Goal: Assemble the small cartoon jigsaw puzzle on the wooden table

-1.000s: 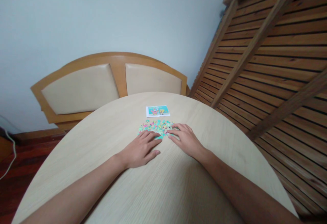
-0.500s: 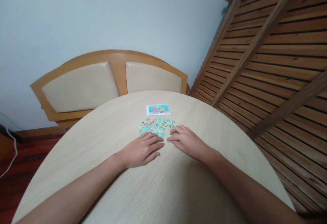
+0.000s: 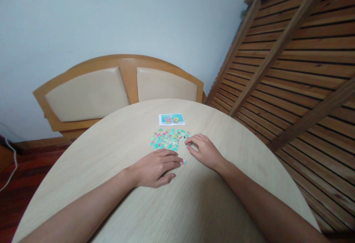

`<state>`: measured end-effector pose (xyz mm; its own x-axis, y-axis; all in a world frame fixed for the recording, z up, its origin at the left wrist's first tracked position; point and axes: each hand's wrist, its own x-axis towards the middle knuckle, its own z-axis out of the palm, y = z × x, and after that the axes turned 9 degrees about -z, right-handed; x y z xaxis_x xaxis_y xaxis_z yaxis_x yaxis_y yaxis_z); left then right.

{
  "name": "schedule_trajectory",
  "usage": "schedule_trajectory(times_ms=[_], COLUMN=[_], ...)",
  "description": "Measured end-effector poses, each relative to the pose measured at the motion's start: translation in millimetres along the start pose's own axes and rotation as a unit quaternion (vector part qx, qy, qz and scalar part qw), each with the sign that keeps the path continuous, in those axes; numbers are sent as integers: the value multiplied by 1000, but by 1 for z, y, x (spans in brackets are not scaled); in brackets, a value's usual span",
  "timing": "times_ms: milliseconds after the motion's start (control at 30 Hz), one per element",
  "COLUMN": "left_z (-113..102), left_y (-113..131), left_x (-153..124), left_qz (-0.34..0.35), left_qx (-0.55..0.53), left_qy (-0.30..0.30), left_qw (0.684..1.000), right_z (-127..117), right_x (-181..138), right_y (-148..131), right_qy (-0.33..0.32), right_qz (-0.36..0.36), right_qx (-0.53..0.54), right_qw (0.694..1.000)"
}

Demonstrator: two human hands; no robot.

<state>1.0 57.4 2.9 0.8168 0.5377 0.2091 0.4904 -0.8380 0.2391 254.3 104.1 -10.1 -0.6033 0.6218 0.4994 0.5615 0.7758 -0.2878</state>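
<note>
A pile of small jigsaw puzzle pieces, mostly turquoise with some pink and yellow, lies loose on the table. Just in front of it, my left hand rests palm down with its fingers spread. Its fingertips touch a small pink and turquoise puzzle piece that lies apart from the pile. At the pile's right edge is my right hand, fingers curled and the thumb brought close to the index finger. Whatever sits between those two tips is too small to make out.
Behind the pile lies a picture card with pink and yellow cartoon figures on turquoise. The round pale wooden table has a padded headboard beyond it. A slatted wooden panel leans on the right.
The pink piece has left my right fingertips and lies nearer me, by my left fingertips. My left hand has slid slightly toward me and right; my right fingertips have moved up to the pile's edge.
</note>
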Motion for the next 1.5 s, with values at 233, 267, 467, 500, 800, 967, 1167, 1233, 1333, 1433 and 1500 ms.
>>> schedule_trajectory(times_ms=[233, 267, 467, 500, 800, 967, 1167, 1233, 1333, 1433, 1500], left_z=[-1, -1, 0, 0, 14, 19, 17, 17, 19, 20, 21], left_y=[4, 5, 7, 6, -21, -22, -26, -29, -33, -35, -35], left_x=[0, 0, 2, 2, 3, 3, 9, 12, 15, 14, 12], left_qz=[4, 1, -9, -24, -214, -239, -247, -242, -243, -240, -236], left_qx=[-15, -15, 1, 7, 40, 52, 59, 56, 48, 40, 38], left_qy=[20, 19, 17, 23, 99, 99, 123, 110, 81, 77, 81], left_qw=[1000, 1000, 1000, 999, 971, 964, 959, 962, 965, 967, 968], right_z=[2, 1, 0, 1, 7, 7, 6, 7, 8, 8, 9], right_x=[-2, -2, -3, -3, 0, 3, 5, 6, 7, 8, 8], right_y=[8, 8, 7, 7, -11, -19, -22, -22, -21, -21, -21], right_qy=[-9, -13, -20, -20, -113, -165, -129, -155, -178, -163, -147], right_qz=[70, 71, 51, 49, -36, -40, -21, -39, -36, -29, -32], right_qx=[-56, -56, -41, -41, 4, -12, -38, -23, -5, -7, -15], right_qw=[996, 996, 998, 998, 993, 985, 991, 987, 983, 986, 989])
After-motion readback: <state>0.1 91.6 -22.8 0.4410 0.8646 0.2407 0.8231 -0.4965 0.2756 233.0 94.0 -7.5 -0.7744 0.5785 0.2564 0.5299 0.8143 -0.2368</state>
